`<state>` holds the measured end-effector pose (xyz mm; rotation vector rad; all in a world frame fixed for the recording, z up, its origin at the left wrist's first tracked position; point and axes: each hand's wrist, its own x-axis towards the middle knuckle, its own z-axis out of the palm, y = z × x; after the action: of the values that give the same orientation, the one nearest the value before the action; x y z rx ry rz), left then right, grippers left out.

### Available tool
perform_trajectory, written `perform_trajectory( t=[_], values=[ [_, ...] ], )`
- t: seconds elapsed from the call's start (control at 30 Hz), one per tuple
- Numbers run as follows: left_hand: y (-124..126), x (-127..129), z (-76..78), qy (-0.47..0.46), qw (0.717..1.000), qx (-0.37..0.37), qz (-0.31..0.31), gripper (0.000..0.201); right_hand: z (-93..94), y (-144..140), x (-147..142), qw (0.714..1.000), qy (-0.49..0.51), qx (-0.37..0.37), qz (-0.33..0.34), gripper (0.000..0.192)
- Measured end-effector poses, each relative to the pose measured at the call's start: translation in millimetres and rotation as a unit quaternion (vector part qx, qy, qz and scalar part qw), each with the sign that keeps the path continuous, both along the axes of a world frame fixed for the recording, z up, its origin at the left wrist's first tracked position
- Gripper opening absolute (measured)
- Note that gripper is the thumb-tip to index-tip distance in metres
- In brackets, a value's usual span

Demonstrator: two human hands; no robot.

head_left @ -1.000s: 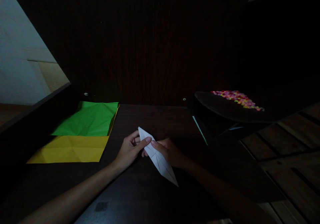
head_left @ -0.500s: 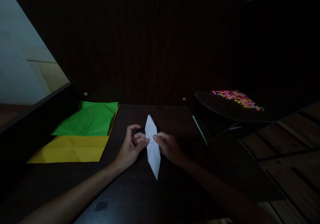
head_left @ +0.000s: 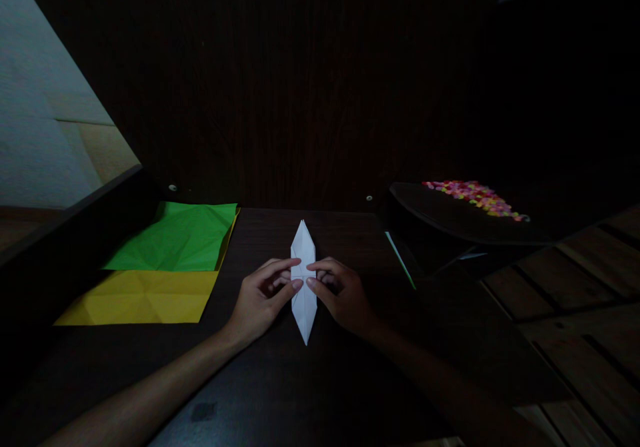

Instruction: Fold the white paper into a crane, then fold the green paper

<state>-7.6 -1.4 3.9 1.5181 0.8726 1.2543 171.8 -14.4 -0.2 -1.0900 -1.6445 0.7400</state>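
Note:
A folded white paper (head_left: 303,310), long and pointed at both ends, stands lengthwise in front of me over the dark tabletop (head_left: 260,380). Thumb and index finger of my left hand (head_left: 263,294) rest on its left edge near the middle, the other fingers curled beneath. On the opposite edge my right hand (head_left: 345,294) grips it the same way, with thumb and index finger on the upper face. A crease crosses the paper's middle between the thumbs. The undersides of both grips are hidden.
At left lie a creased green sheet (head_left: 175,237) and a yellow sheet (head_left: 145,300) partly under it. A thin pale-green edged strip (head_left: 400,260) lies at right. Beyond it, a dark bag-like object (head_left: 425,214) carries colourful small pieces (head_left: 475,197). A dark panel (head_left: 300,100) rises behind.
The white paper has turned from a slight tilt to nearly straight. Both index fingers have come down onto its upper face, the left one from a raised position.

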Motion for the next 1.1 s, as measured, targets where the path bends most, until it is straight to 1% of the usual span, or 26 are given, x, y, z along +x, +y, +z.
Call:
perform_trajectory(
  t=[0.07, 0.13, 0.3, 0.4, 0.6, 0.87, 1.1],
  values=[
    [-1.4, 0.2, 1.1, 0.006, 1.0, 0.021, 0.001, 0.032, 1.5, -0.3, 1.1, 0.999, -0.008, 0.035, -0.003, 0.018],
    [-2.6, -0.1, 2.6, 0.031, 0.998, 0.058, 0.006, 0.035, 2.7, -0.7, 2.2, 0.997, -0.017, 0.069, -0.001, 0.022],
    [-5.5, -1.7, 5.2, 0.099, 0.981, 0.162, 0.041, 0.041, 5.0, -2.8, 2.5, 0.985, -0.05, 0.166, -0.017, 0.028],
    [-7.6, -2.3, 5.0, 0.111, 0.971, 0.202, 0.061, 0.042, 7.5, -4.7, 0.9, 0.974, -0.064, 0.215, -0.029, 0.03],
    [-9.6, -3.9, 4.3, 0.125, 0.952, 0.274, 0.059, 0.048, 14.5, -8.0, -1.4, 0.953, -0.084, 0.289, -0.028, 0.028],
    [-6.7, -4.7, 0.3, 0.143, 0.917, 0.365, 0.067, 0.047, 9.3, -8.6, 0.6, 0.936, -0.112, 0.332, -0.039, 0.031],
    [-6.2, -5.1, 0.3, 0.168, 0.903, 0.39, 0.07, 0.047, 9.1, -9.7, 1.9, 0.934, -0.139, 0.327, -0.037, 0.029]
  ],
)
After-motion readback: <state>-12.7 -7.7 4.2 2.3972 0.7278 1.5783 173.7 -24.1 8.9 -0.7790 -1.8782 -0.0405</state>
